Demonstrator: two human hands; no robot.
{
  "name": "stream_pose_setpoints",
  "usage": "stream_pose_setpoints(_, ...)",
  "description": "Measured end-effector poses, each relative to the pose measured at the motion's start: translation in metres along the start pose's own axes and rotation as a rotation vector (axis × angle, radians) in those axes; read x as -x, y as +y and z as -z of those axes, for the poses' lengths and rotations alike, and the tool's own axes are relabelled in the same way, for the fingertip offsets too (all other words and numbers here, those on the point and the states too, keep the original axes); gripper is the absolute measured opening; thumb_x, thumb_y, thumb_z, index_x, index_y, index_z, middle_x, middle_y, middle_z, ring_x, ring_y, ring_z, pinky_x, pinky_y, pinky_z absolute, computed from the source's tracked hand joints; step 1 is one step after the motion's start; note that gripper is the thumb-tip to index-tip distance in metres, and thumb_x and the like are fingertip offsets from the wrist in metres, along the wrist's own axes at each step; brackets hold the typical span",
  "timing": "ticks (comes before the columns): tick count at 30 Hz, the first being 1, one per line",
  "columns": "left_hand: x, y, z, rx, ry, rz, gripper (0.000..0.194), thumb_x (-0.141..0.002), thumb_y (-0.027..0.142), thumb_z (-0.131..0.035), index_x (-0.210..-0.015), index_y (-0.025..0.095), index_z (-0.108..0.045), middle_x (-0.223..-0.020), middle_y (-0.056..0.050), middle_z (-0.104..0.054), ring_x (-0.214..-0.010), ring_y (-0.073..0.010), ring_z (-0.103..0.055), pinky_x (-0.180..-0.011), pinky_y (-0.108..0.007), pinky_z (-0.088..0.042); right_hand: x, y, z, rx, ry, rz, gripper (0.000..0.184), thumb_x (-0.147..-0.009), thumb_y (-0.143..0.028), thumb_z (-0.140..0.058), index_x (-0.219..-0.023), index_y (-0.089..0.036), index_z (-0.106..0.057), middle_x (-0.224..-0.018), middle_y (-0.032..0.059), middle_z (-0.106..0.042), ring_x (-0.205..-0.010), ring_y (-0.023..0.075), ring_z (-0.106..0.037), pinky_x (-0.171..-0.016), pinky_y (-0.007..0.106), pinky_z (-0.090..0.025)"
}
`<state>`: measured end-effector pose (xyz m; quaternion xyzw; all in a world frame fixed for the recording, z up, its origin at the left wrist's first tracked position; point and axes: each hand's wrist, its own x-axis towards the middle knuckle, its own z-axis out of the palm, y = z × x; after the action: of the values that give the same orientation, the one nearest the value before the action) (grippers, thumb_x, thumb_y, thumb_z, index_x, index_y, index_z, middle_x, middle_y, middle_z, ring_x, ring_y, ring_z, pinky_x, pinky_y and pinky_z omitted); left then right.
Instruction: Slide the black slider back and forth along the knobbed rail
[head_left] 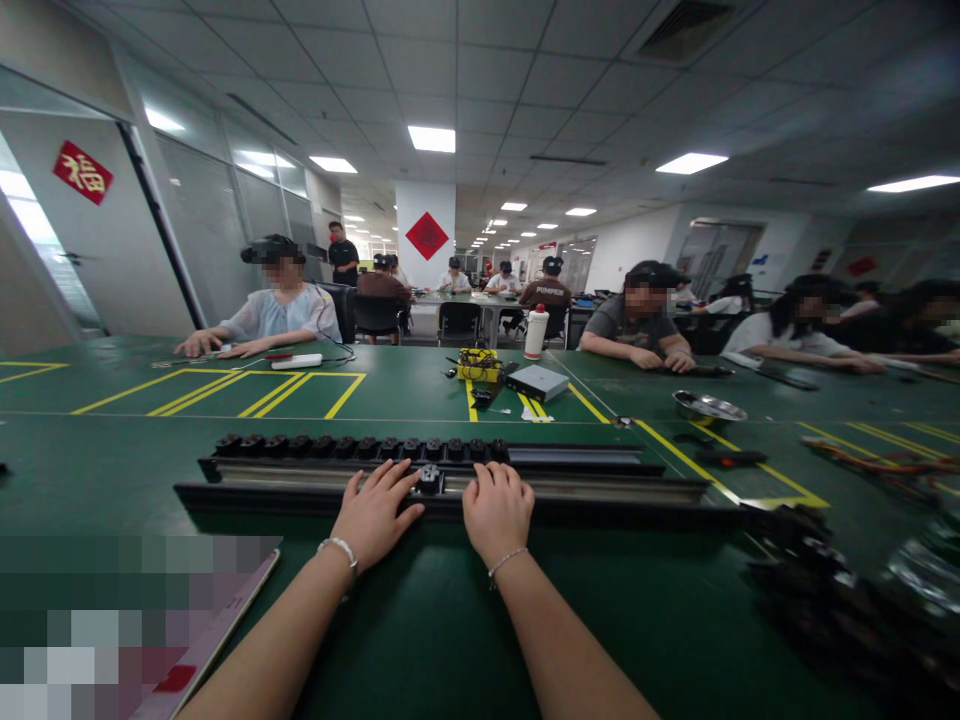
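Observation:
A long black rail (600, 490) with a metallic channel lies crosswise in front of me on the green table. My left hand (377, 512) rests on it with fingers spread, its fingertips beside a small silver-and-black block (430, 479) seated in the channel. To the right of that block, my right hand (496, 510) curls its fingers over the rail, knuckles up. Right behind lies a second black rail (577, 455), with a row of several black blocks (345, 447) along its left and middle part. My fingertips partly hide the rails.
A silver box (537, 382), a yellow item wrapped in cables (480, 365) and a white bottle (536, 332) stand beyond the rails. To the right are a metal bowl (709, 406) and a pile of black parts (825, 580). Co-workers sit across the table.

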<state>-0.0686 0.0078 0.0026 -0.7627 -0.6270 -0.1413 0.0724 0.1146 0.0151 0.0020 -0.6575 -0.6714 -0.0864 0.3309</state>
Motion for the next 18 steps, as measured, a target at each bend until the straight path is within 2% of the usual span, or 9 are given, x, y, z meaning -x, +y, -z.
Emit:
stream_pose_setpoints(11, -0.0012, -0.0007, 0.0001, 0.015, -0.004, 0.005, 0.045, -0.081, 0.049, -0.037, -0.124, 0.038, -0.043, -0.139, 0.003, -0.038, -0.130, -0.0232, -0.028, -0.104, -0.052, -0.018, 0.0004, -0.0010, 0.0025, 0.011, -0.021, -0.011, 0.033, -0.084, -0.029, -0.038, -0.109, -0.025, -0.059, -0.116, 0.0058, -0.057, -0.112, 0.0218, -0.042, -0.091, 0.038, -0.023)
stream_pose_setpoints(18, 0.0028, 0.0035, -0.0029, -0.006, 0.053, -0.014, 0.048, -0.079, 0.047, -0.041, -0.125, 0.034, -0.042, -0.139, 0.001, -0.038, -0.130, -0.0239, -0.027, -0.104, -0.049, -0.018, 0.0002, -0.0011, 0.0029, 0.018, -0.031, -0.009, 0.033, -0.084, -0.028, -0.038, -0.110, -0.024, -0.059, -0.117, 0.0064, -0.057, -0.112, 0.0219, -0.041, -0.090, 0.038, -0.024)
